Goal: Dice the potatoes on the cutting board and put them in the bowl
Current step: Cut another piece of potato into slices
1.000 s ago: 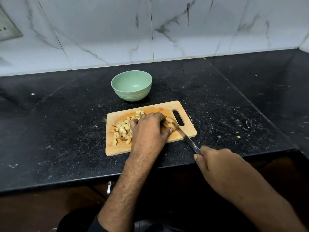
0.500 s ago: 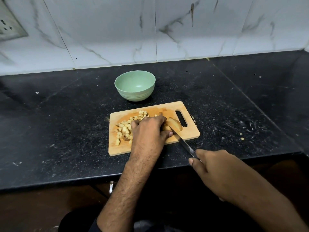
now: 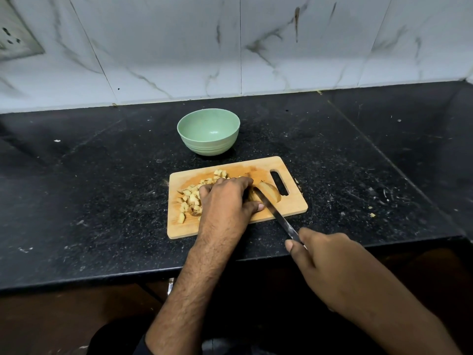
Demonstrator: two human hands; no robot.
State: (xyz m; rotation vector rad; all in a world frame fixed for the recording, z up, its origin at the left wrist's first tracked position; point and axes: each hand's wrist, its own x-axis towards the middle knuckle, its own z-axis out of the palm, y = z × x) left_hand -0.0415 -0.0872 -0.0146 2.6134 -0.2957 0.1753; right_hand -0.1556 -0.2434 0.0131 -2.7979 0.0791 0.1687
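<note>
Item, far left: wall socket plate [image 3: 15, 43], set in the marble tiles.

Item, black counter [image 3: 89, 188]: carries bowl and board.

Item, diced potato [image 3: 190, 198]: a loose heap of cubes on the left half of the wooden cutting board [image 3: 291, 207].

Item, green bowl [image 3: 208, 131]: stands just behind the board, apart from it. It looks empty; no cubes are inside.

Item, my left hand [image 3: 226, 201]: fingers curled down over the uncut potato, pinning it to the board at mid-board.

Item, potato piece [image 3: 268, 192]: the rounded end shows to the right of my left fingers, near the handle slot.

Item, knife [image 3: 277, 217]: blade slants from my right hand up into the potato, beside my left fingertips.

Item, my right hand [image 3: 330, 262]: wrapped round the knife handle, over the counter's front edge.

Change noted: over the last second the rounded end has come out from under my left hand, the blade now lying between the two. I judge dicing is well along, one piece remains, and transfer to the bowl is not begun.
</note>
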